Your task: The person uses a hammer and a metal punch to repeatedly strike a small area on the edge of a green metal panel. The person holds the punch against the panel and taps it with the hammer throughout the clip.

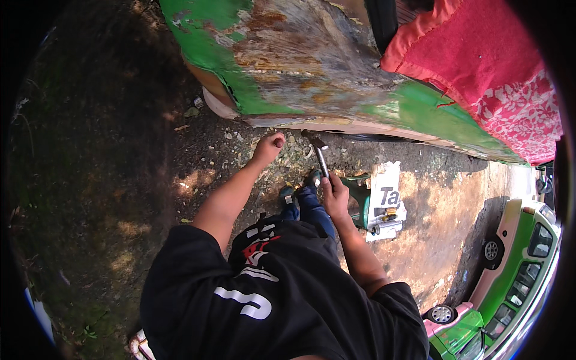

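We face a panel [312, 66], stool [360, 197] rightward; right fingers [340, 187] grip a hammer [321, 158] pointing lengthwise forward; left fingers [270, 141] clasp a rod [279, 143].

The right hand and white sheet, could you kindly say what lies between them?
The head view shows a green seat between the right hand and white sheet.
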Motion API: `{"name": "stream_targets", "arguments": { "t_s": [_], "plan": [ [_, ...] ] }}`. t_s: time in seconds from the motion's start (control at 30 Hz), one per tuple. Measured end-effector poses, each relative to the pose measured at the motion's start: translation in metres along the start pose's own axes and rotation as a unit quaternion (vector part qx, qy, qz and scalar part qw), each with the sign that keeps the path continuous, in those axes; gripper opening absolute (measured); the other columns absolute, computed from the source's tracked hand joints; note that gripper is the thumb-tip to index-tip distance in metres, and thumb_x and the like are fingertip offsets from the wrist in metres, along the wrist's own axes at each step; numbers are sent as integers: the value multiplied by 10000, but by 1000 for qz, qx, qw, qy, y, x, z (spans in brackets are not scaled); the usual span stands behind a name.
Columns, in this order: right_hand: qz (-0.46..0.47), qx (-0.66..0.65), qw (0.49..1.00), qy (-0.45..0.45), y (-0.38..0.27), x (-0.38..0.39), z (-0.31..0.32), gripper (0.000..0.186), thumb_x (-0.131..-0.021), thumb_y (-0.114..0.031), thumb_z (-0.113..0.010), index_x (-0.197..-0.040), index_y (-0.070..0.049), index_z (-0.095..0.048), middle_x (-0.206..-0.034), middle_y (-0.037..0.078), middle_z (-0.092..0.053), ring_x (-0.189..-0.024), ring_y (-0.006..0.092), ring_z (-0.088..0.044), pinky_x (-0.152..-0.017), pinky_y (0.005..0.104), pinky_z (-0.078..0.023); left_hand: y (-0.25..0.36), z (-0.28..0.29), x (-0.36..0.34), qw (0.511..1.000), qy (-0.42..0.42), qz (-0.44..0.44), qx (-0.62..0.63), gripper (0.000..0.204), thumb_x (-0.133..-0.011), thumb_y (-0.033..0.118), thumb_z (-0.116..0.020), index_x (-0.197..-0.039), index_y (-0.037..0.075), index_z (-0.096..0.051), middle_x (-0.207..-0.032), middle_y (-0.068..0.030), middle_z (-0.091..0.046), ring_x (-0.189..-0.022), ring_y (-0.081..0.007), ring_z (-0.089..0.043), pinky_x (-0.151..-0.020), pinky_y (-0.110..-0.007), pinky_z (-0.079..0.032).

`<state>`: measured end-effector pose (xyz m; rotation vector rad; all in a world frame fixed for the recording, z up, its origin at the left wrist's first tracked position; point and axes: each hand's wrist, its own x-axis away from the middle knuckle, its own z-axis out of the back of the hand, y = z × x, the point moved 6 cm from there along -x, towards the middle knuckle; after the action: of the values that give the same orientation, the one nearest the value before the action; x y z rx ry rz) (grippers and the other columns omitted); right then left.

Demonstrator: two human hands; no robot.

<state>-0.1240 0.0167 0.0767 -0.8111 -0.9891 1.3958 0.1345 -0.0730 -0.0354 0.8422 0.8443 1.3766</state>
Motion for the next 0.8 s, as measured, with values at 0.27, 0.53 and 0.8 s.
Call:
{"name": "stream_targets", "arguments": {
  "t_s": [0.27, 0.53, 0.8],
  "plan": [
    [-7, 10, 1000, 8, 4, -9, 8, 291, -973, -254, -591, -1081, 11, -639, -643, 121, -588, -563, 179, -564, -548, 329, -442, 18, 3, 8, 996, 28, -80, 25, 201, -758, -88, -612, -918, 24, -565, -1027, -108, -634, -991, -281, -628, -852, -329, -482],
    [-27, 9, 1000, -7, 8, -5, 0, 297, -960, -249, -603, -1075, 23, -640, -643, 131, -584, -571, 191, -563, -557, 339, -443, 22, 5, 2, 995, 20, -97, 30, 194, -803, -60, -647, -950, 30, -558, -1045, -119, -644, -1099, -304, -622, -886, -356, -486],
    [-15, 28, 999, -8, -3, -5, 0, 291, -956, -233, -605, -1079, 28, -641, -642, 148, -580, -563, 202, -563, -548, 346, -436, 32, -2, -10, 996, 8, -82, 29, 158, -775, -62, -569, -895, 37, -543, -892, -110, -613, -837, -293, -604, -747, -353, -475]
  ]
}}
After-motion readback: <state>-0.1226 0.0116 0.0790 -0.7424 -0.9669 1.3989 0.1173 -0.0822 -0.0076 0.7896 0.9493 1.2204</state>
